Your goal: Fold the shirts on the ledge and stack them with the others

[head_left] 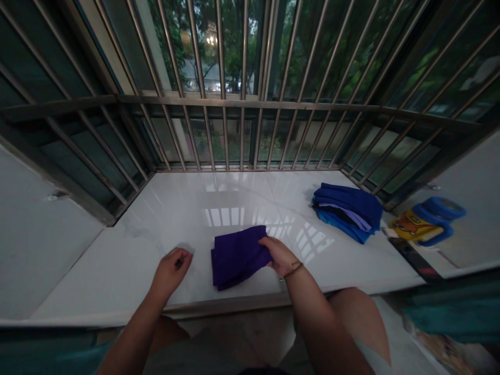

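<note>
A folded purple cloth (239,256) is at the front middle of the white sill. My right hand (278,255) grips its right edge, thumb on top and the other fingers underneath, mostly hidden. To the left of the cloth, apart from it, my left hand (174,268) hovers over or rests on the sill; I cannot tell which. Its fingers are curled in, and whether they hold anything is hidden. Farther right lies a stack of folded cloths (347,211) in dark blue, lilac and brighter blue.
The glossy white sill (187,203) runs back to a window with metal bars (250,104). At the right stand a yellow and blue mug-like container (420,221) and a dark flat object (414,258). White walls close both sides. My knees are below the front edge.
</note>
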The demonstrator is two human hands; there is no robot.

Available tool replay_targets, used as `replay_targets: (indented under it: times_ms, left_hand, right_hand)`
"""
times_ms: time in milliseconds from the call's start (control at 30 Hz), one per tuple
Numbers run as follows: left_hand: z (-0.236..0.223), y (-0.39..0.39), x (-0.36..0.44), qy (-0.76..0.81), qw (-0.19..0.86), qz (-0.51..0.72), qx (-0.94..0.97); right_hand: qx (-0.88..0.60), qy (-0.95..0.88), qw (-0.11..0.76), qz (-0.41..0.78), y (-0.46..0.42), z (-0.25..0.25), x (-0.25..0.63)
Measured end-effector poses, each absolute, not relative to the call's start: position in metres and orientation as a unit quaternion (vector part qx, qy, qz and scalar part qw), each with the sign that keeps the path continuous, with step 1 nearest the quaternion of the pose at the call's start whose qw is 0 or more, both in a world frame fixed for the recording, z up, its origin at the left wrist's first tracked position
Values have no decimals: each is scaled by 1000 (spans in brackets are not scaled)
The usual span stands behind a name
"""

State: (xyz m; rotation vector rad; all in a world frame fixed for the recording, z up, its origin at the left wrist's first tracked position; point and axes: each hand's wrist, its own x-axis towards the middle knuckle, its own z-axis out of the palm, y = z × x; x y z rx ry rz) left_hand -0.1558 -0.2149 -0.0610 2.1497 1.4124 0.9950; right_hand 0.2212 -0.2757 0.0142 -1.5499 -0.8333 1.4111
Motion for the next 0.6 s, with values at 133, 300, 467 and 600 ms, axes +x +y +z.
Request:
replay_targets:
  times_ms: [133, 300, 467, 600]
  left_hand:
    - [-59, -214, -155, 503, 189, 350, 767]
    - [-57, -214, -153, 505, 191, 347, 767]
    - [-57, -214, -154, 503, 192, 340, 771]
    - [-57, -214, -154, 504, 188, 341, 771]
  right_hand:
    - [-573, -236, 478, 623, -268, 37, 257]
    - [-539, -182, 558, 603, -231, 74, 305]
    - [-527, -182, 649, 518, -170, 124, 367]
    - [-537, -203, 722, 387, -143, 159, 436]
